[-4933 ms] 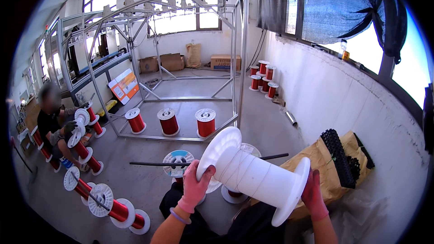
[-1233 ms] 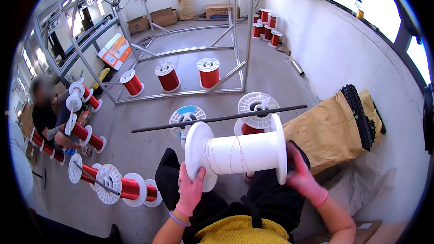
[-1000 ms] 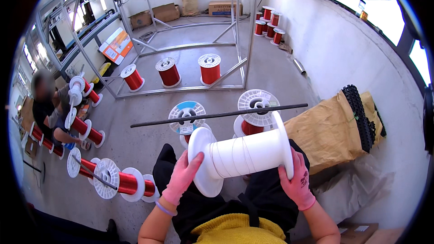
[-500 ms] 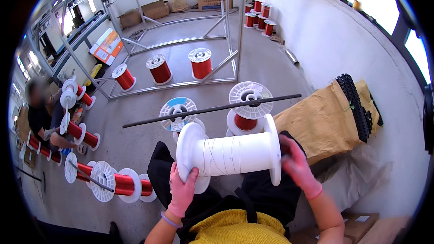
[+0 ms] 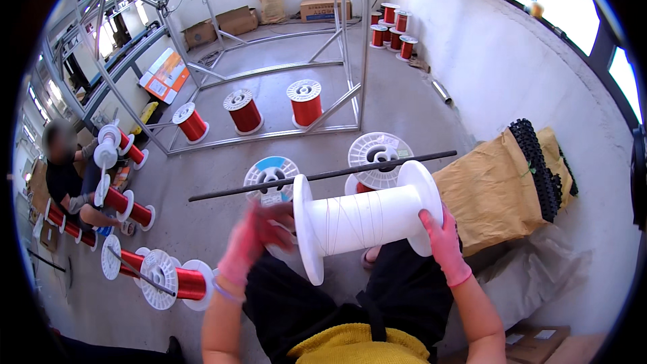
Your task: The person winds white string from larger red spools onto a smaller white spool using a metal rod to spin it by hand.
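Shifted since half a second ago: left hand [image 5: 253, 239] off its hold on the left flange [image 5: 306, 232], right hand [image 5: 443, 246] now on the right flange [image 5: 419, 192]. White spool [image 5: 357, 221] held above the knees, tilted, right end higher. Right thumb and fingers pinching the rim; left fingers blurred, apparently spread beside the spool's end, contact uncertain. Rim hold presumably to keep pressure off the thin strand [image 5: 360, 212] on the barrel. Dark rod [image 5: 330, 174] apparently resting across a blue-marked spool [image 5: 257, 176] and a second upright spool [image 5: 377, 145], probably for support clear of the floor. Containers: brown sack [image 5: 488, 182] with black ribbed pieces [image 5: 532, 168] protruding; cardboard box [image 5: 325, 10], contents hidden.
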Tool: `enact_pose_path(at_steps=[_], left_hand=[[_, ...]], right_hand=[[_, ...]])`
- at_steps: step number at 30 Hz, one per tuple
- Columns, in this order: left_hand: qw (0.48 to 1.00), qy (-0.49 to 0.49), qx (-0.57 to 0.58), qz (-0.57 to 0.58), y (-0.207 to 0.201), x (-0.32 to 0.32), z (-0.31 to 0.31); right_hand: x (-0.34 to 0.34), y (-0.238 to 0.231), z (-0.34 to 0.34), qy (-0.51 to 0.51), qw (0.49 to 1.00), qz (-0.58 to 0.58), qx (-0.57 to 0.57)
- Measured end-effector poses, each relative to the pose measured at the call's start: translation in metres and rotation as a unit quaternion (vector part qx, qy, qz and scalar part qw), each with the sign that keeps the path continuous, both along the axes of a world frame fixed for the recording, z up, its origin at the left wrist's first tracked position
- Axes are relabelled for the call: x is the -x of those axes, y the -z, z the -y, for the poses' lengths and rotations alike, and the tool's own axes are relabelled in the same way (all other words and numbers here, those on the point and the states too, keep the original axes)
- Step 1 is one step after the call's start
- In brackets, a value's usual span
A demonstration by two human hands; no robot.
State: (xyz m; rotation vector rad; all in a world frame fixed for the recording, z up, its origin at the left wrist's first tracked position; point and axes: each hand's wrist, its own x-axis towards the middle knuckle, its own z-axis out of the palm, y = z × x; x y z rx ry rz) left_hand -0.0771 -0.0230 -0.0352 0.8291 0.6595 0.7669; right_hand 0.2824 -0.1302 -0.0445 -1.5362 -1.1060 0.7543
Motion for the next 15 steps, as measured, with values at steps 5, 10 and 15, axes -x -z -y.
enact_pose_path(at_steps=[5,10,15], left_hand=[[0.687,-0.163,-0.492,-0.51,0.101,0.017,-0.094],[0.487,0.029,-0.655,-0.577,0.114,-0.082,-0.121],[0.558,0.122,-0.49,-0.659,0.129,-0.139,-0.159]], right_hand=[[-0.029,-0.007,-0.014,0.012,0.985,-0.17,0.042],[-0.07,-0.043,-0.023,0.037,0.979,-0.179,0.086],[-0.093,-0.06,-0.034,0.033,0.986,-0.134,0.095]])
